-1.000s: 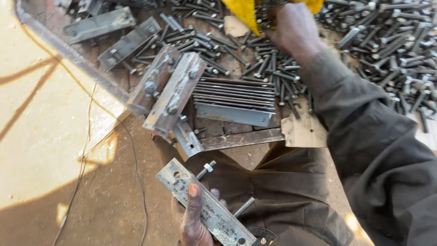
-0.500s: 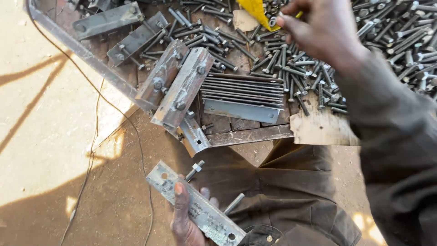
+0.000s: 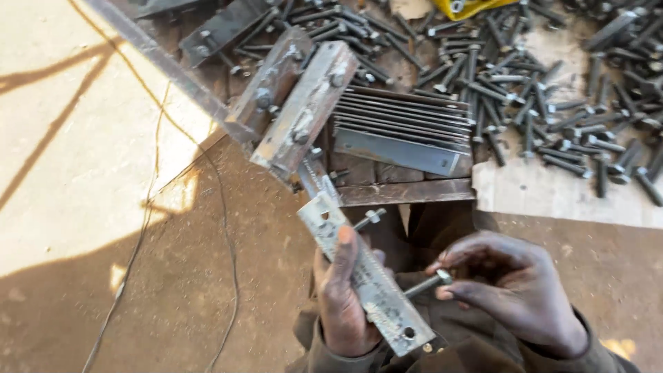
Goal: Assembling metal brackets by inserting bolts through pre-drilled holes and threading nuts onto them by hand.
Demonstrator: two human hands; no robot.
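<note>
The right hand (image 3: 514,290) has come back from the heap of loose bolts (image 3: 525,90) and now pinches one bolt (image 3: 425,283) in its fingertips, the tip touching the flat metal bar (image 3: 366,276). The left hand (image 3: 342,297) grips that bar, thumb pressed along its face (one bolt already stands through its upper hole). The fetching is done; the bolt is at the bar, apparently ready to be fitted.

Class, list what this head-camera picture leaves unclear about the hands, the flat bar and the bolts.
- Right hand: fingers hide most of its bolt.
- Left hand: palm hidden behind the flat metal bar.
- Bolt pile: cut off by the top and right edges.
</note>
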